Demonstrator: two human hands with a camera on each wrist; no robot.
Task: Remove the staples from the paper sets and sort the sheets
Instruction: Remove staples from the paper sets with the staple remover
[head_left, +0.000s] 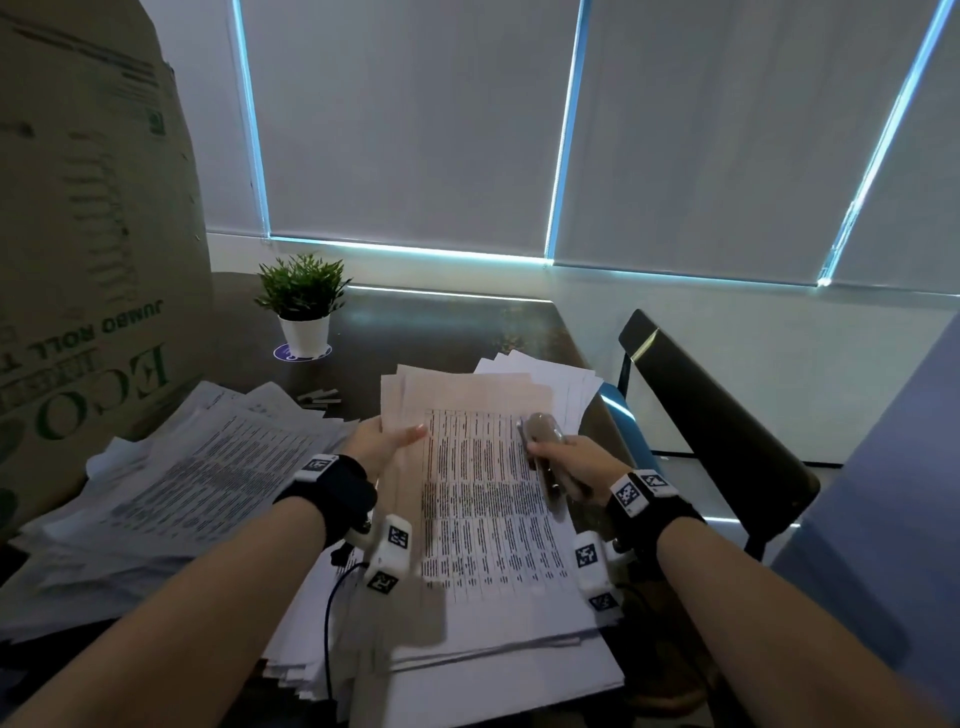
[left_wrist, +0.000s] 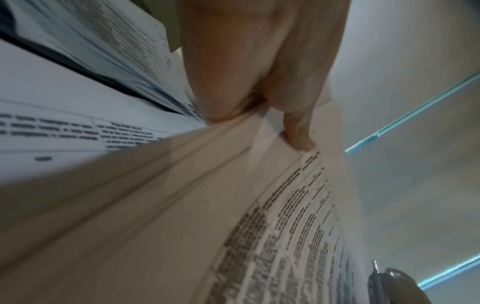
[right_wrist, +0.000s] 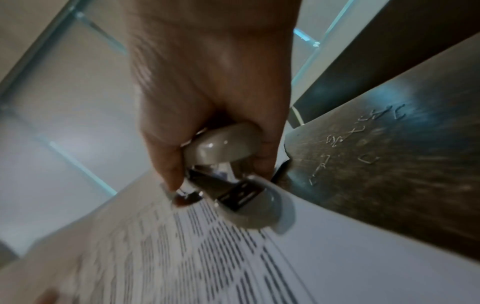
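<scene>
Our left hand (head_left: 382, 441) pinches the paper set (head_left: 483, 483) by its edge; our right hand (head_left: 571, 462) grips the stapler (head_left: 543, 447) on it.

you've got grey roller blinds (head_left: 415, 119) down, blue light leaking at the edges | dark table (head_left: 441, 332) | black chair (head_left: 717, 415) beside it | white wall (head_left: 779, 332)

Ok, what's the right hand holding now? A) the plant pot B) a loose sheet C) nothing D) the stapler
D: the right hand grips the stapler, its metal front end at the edge of the printed paper set that the left hand holds.
</scene>
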